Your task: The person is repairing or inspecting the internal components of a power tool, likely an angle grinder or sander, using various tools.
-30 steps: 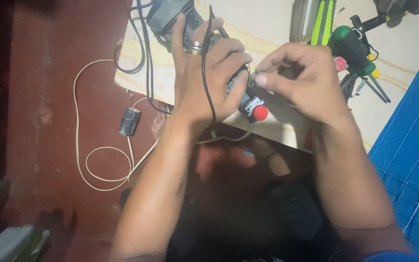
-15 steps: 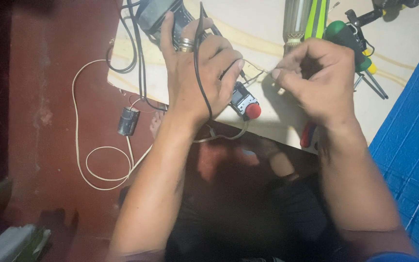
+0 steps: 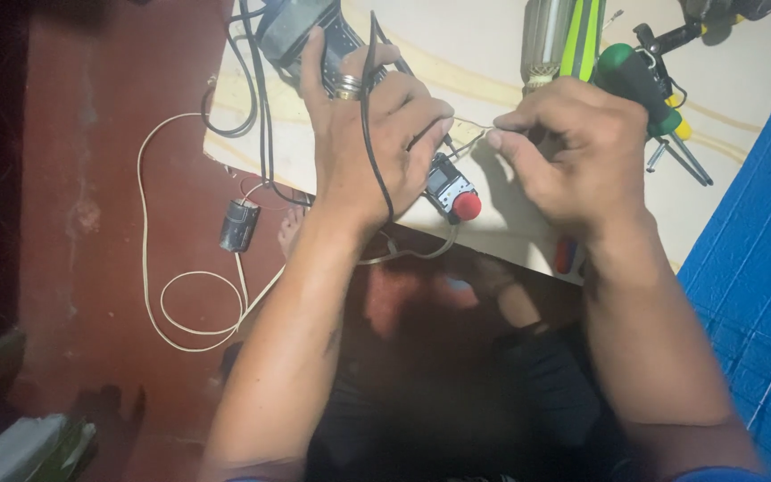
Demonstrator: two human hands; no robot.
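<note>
My left hand (image 3: 369,134), with a ring on one finger, grips a small black switch part with a red button (image 3: 453,192) over a cream board (image 3: 493,62). A black cable (image 3: 373,116) runs across the back of that hand. My right hand (image 3: 573,147) pinches a thin pale wire (image 3: 473,131) that leads to the switch part. The two hands are a few centimetres apart, joined by the wire.
A dark power-tool body (image 3: 292,27) lies at the board's top left with black cords. A green-handled screwdriver (image 3: 640,85), a striped metal part (image 3: 564,40) and pliers lie at top right. A white cord with a black capacitor (image 3: 239,225) loops on the red floor. Blue mat at right.
My right hand has moved away from the left, drawing the thin wire out from the switch part. The view has shifted slightly downward.
</note>
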